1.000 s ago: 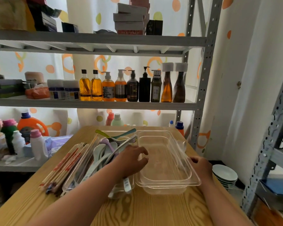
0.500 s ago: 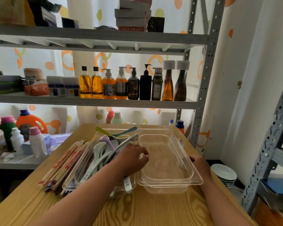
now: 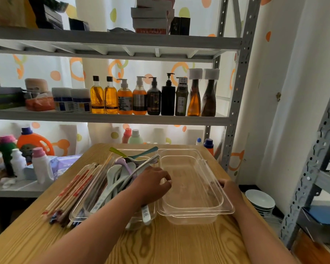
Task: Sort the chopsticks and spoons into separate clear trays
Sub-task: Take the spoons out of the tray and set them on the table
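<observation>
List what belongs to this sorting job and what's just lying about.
Job: empty clear plastic tray; second clear plastic tray; pastel plastic spoons; red-marked wooden chopsticks; left hand; right hand.
Lying about: amber and dark shelf bottles; orange detergent jug; stacked white bowls.

Pastel spoons [image 3: 112,178] lie heaped in the left clear tray [image 3: 75,216], with red-marked chopsticks [image 3: 72,191] bundled along its left rim. The right clear tray [image 3: 196,212] sits just beside it.

The person is showing a bare left forearm [image 3: 95,231] and bare right forearm [image 3: 255,231], each ending in a bare grip: left grip [image 3: 150,184], right grip [image 3: 229,188].
</observation>
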{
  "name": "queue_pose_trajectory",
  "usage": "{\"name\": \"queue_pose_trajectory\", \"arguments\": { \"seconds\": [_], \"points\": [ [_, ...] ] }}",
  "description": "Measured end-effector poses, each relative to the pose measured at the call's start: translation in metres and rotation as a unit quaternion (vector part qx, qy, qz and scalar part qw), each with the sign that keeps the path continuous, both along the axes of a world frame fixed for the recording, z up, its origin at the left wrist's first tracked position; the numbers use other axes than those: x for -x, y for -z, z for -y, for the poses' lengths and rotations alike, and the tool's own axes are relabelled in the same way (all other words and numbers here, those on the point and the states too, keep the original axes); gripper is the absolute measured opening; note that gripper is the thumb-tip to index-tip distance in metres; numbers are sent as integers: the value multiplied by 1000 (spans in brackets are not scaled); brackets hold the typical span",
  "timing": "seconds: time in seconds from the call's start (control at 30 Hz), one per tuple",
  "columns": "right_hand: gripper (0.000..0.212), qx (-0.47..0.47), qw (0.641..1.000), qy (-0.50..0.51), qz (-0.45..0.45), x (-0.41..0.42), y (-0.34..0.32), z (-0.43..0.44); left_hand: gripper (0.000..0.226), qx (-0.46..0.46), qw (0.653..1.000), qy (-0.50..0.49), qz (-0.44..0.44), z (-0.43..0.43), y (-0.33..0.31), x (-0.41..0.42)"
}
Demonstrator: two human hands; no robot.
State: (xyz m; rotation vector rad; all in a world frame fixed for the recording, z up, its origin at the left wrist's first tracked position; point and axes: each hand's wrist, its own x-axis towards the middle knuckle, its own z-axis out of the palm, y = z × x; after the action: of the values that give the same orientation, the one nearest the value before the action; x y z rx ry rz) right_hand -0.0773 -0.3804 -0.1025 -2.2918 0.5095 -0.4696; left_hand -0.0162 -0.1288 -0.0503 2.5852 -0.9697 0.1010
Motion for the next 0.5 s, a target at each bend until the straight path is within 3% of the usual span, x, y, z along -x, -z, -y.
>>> {"name": "queue_pose_trajectory", "arguments": {
  "seconds": [0.33, 0.5],
  "points": [
    [48, 12, 1000, -4, 23, 4, 2, -2, 34, -24, 1000, 3, 18, -1, -4, 4],
    [49, 8, 1000, 3, 22, 3, 3, 0, 38, -22, 999, 11, -48, 0, -13, 4]
  ]
}}
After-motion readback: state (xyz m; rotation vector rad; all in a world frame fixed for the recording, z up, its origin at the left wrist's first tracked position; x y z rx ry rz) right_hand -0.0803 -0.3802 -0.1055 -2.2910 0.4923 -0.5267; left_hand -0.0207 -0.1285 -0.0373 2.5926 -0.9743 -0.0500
